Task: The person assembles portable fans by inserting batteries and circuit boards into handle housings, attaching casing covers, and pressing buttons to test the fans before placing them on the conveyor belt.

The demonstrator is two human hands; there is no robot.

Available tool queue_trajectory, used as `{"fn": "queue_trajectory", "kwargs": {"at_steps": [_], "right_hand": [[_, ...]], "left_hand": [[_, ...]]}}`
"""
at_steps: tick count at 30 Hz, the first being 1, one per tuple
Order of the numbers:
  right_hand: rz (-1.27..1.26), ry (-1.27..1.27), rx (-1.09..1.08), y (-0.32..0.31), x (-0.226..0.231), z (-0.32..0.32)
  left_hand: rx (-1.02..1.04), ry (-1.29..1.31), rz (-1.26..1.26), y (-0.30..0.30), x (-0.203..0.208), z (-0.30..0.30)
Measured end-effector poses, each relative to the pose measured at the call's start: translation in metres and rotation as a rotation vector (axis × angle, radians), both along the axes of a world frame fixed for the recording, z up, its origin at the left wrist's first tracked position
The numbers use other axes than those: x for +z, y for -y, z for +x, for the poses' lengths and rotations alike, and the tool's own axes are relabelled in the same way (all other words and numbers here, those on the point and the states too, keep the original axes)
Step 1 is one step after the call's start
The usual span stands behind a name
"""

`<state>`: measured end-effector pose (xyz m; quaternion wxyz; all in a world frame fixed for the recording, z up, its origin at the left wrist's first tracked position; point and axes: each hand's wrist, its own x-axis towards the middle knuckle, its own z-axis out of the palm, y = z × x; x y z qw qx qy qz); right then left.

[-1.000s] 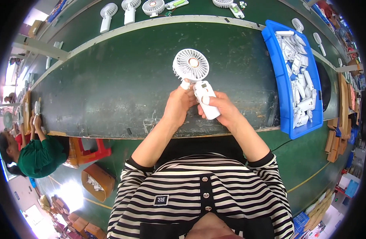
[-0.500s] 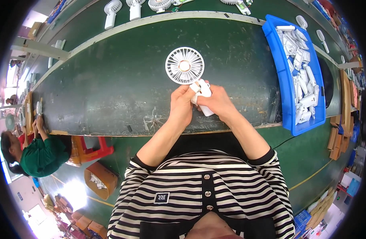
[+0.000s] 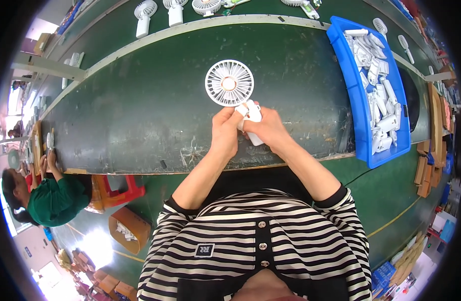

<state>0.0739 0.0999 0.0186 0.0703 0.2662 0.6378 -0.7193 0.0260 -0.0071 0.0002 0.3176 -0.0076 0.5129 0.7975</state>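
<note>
A white handheld fan [image 3: 229, 83] with a round slatted cage is in front of me over the dark green bench. My left hand [image 3: 225, 131] is closed round the fan just below the cage. My right hand [image 3: 268, 128] grips a white plastic casing piece [image 3: 253, 113] against the fan's handle, its thumb pressed on the piece. Both hands meet at the handle, so much of it is hidden behind fingers. The casing's lower end sticks out beneath the right fingers.
A blue bin [image 3: 361, 120] full of white casing parts stands at the right of the green bench [image 3: 140, 110]. Several white fans [image 3: 144, 19] lie along the far shelf. A co-worker in a green top [image 3: 57, 200] sits at the left. A cardboard box [image 3: 130, 231] stands on the floor.
The fan and both hands have shifted slightly left in the picture. The right hand's fingers sit a little further over the casing piece; both hands keep their hold.
</note>
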Motion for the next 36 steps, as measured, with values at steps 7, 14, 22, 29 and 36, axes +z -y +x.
{"fn": "queue_trajectory", "kwargs": {"at_steps": [7,14,22,29,36], "right_hand": [[0.013,-0.056,0.074,-0.005,0.001,0.002],[-0.086,-0.108,0.002,-0.007,-0.012,0.000],[-0.287,-0.151,-0.042,-0.056,0.010,-0.026],[1.072,-0.259,-0.283,-0.154,0.011,-0.123],[1.700,-0.238,-0.485,-0.246,-0.020,-0.236]], "left_hand": [[-0.085,-0.021,0.046,0.001,0.001,-0.009],[-0.139,-0.045,0.078,-0.005,-0.009,-0.014],[-0.268,-0.194,-0.142,-0.006,0.002,-0.062],[-0.241,-0.823,-0.526,-0.039,0.002,-0.129],[-0.193,-1.606,-0.651,-0.141,0.010,-0.208]]}}
